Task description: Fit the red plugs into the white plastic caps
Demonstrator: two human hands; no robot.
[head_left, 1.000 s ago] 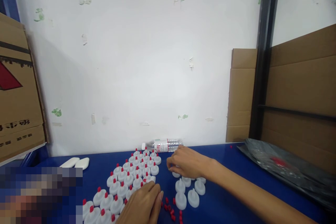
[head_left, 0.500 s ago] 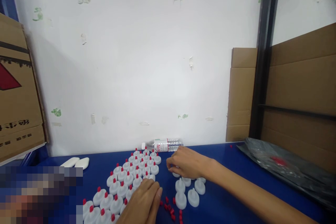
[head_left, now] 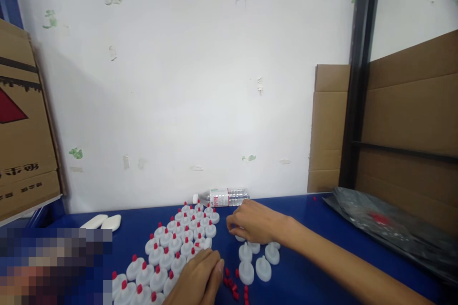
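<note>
My right hand [head_left: 255, 221] rests curled over a small group of white caps without red tips [head_left: 255, 261], its fingertips pinched on something I cannot make out. My left hand [head_left: 199, 279] lies low at the bottom edge, fingers pressed together, beside several loose red tips [head_left: 234, 286] and touching the near rows of white caps with red tips [head_left: 179, 243]. These capped pieces stand in tidy rows on the blue table [head_left: 304, 228].
A clear water bottle [head_left: 222, 197] lies on its side against the white wall. Two white oblong pieces [head_left: 103, 222] lie at the left. A grey plastic bag [head_left: 390, 228] covers the right. Cardboard boxes [head_left: 25, 119] stand left and cardboard sheets [head_left: 411, 124] right.
My left hand has shifted slightly right and down along the caps. My right hand has stayed almost still.
</note>
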